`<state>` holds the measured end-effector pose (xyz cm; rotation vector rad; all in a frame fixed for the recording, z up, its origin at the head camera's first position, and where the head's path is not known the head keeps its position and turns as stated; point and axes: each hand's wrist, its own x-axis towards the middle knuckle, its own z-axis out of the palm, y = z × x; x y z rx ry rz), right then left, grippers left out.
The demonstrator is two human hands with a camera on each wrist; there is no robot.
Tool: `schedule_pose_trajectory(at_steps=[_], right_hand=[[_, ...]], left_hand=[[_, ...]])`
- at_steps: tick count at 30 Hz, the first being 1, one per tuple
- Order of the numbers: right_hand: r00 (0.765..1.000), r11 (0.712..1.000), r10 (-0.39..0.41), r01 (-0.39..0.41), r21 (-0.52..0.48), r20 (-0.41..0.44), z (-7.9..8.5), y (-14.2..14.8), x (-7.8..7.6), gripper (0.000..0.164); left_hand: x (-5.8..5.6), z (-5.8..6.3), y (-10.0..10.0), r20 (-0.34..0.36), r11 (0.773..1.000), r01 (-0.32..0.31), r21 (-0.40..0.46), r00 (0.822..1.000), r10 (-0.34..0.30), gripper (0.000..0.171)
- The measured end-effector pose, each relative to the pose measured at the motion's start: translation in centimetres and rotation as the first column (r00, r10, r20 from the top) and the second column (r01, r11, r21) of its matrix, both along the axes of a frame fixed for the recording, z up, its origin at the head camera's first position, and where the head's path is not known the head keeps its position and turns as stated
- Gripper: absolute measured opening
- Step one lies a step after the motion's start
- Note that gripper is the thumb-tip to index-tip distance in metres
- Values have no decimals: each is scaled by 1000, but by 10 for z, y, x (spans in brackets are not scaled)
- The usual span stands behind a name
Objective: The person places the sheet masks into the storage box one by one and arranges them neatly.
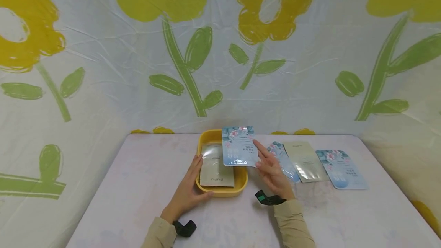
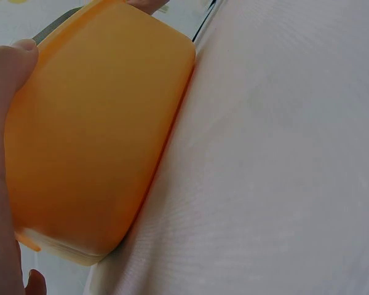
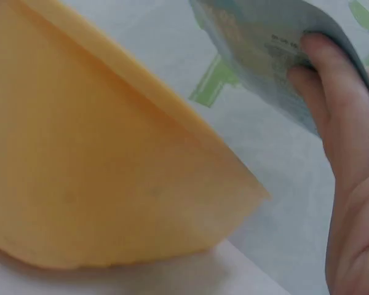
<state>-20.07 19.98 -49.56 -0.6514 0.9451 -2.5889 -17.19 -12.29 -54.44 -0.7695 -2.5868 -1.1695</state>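
Observation:
My right hand (image 1: 273, 173) pinches a light blue sheet mask packet (image 1: 239, 146) with printed flowers by its right edge. The packet is held over the right part of a yellow plastic tub (image 1: 241, 185); in the right wrist view the packet (image 3: 258, 55) appears above the tub's rim, fingers on its face. Inside the tub lies a beige-silver mask packet (image 1: 216, 169), partly covered by the blue one. My left hand (image 1: 187, 186) rests against the tub's left front corner, fingers extended along the left rim and thumb at the front. The left wrist view shows the tub's outer wall (image 2: 98, 123) beside that hand.
Right of the tub, a blue flowered packet (image 1: 287, 163) lies partly under a beige-silver packet (image 1: 306, 162). Farther right is another blue packet (image 1: 342, 169). All lie on the pale table (image 1: 138, 202), with a flower-print cloth (image 1: 138, 56) hanging behind it.

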Motion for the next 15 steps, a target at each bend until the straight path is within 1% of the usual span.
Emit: schedule_pose_trajectory(at_steps=[4,8,12,15], right_hand=[[999,993,-19,15,116,32,6,-10,0,76],[999,984,-21,12,176,49,14,-19,2,75],[999,965,-20,6,261,50,22,-30,4,75],[998,942,-25,2,334,62,27,-39,6,75]], left_hand=[[0,0,0,7,1000,-3,1,1000,3,109],[0,1,1,10,1000,0,0,1000,0,109],[0,2,1,12,1000,2,3,1000,-2,110],[0,3,1,15,1000,2,7,1000,-2,110]])
